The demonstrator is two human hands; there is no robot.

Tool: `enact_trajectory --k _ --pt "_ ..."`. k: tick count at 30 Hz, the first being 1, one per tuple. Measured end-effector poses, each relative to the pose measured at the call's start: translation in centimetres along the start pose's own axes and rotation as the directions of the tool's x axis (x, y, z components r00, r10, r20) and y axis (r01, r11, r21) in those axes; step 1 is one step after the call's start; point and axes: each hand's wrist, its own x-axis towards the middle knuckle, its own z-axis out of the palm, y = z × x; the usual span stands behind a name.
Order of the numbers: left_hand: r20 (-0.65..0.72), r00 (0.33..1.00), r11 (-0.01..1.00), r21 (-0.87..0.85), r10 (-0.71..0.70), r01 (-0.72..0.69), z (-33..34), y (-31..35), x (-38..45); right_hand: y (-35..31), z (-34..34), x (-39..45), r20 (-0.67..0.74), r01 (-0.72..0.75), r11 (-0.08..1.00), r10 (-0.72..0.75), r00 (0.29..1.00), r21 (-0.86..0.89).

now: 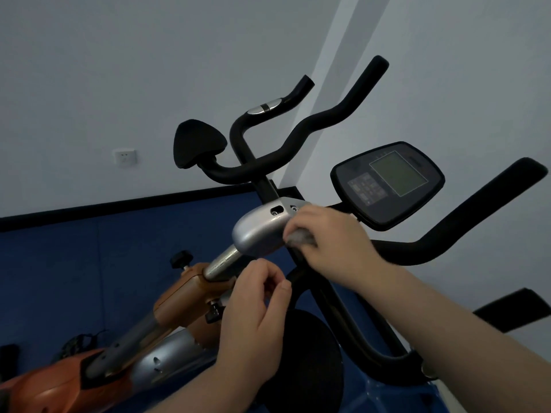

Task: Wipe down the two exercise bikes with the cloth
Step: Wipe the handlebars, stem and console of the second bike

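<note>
Blue floor (74, 263), orange/silver exercise bike (98, 374) standing on it, 2nd bike w/ black handlebars (387, 347) alongside

Right hand (325, 242) fisted, left hand (256, 305) loosely curled below.

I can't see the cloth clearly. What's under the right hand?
A grey wad of cloth shows beneath the right hand, pressed against the silver bracket. The hand covers most of it, plus the black bar behind.
</note>
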Motion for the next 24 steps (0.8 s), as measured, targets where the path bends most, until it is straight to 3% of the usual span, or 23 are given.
enact_trajectory --k 2,3,5,7,8,11,13,16,18,19,22,24 --pt "-0.001 1.0 0.999 -0.031 -0.023 0.023 0.1 -0.1 0.0 -0.8 0.0 -0.3 0.062 0.092 0.995 -0.094 0.994 0.04" --pt "0.006 0.999 0.998 -0.047 -0.036 0.036 0.1 -0.2 -0.1 -0.6 -0.4 -0.1 0.059 0.064 0.993 -0.069 0.996 0.095" --pt "0.028 0.997 0.992 -0.099 -0.073 0.075 0.0 0.0 0.1 0.5 -1.3 0.7 -0.117 -0.019 0.966 0.051 0.992 0.258" --pt "0.018 0.99 0.966 -0.216 -0.142 0.143 -0.4 0.4 1.1 1.3 -1.8 1.7 -0.332 -0.056 0.935 0.179 0.926 0.349" --pt "-0.027 0.981 0.942 -0.284 -0.194 0.179 -0.7 0.4 2.0 1.2 -1.5 2.3 -0.359 -0.079 0.931 0.214 0.908 0.356" --pt "-0.217 0.927 0.909 -0.355 -0.306 0.218 -2.7 -0.6 5.2 -0.5 1.4 4.3 -0.134 -0.132 0.963 0.167 0.977 0.234" --pt "-0.283 0.909 0.922 -0.326 -0.305 0.208 -4.1 -1.4 7.0 -2.1 3.0 4.9 -0.078 -0.003 0.999 0.007 0.997 0.048" --pt "-0.347 0.886 0.932 -0.298 -0.308 0.208 -5.5 -2.7 8.6 -2.6 2.6 4.7 0.097 0.29 0.954 -0.282 0.954 -0.08" --pt "-0.362 0.873 0.927 -0.305 -0.326 0.22 -5.9 -3.5 8.9 -1.3 1.4 3.9 0.282 0.37 0.929 -0.356 0.891 0.002" --pt "-0.354 0.876 0.926 -0.304 -0.329 0.225 -5.9 -3.7 9.1 -0.3 0.6 3.4 0.332 0.324 0.943 -0.33 0.884 0.075" --pt "-0.321 0.89 0.928 -0.29 -0.325 0.235 -5.6 -3.8 9.4 1.7 -0.9 2.9 0.302 -0.038 0.962 -0.047 0.952 0.27" --pt "-0.312 0.892 0.927 -0.293 -0.326 0.236 -5.1 -3.7 9.7 0.4 -0.1 3.7 0.239 -0.133 0.959 0.072 0.968 0.249"
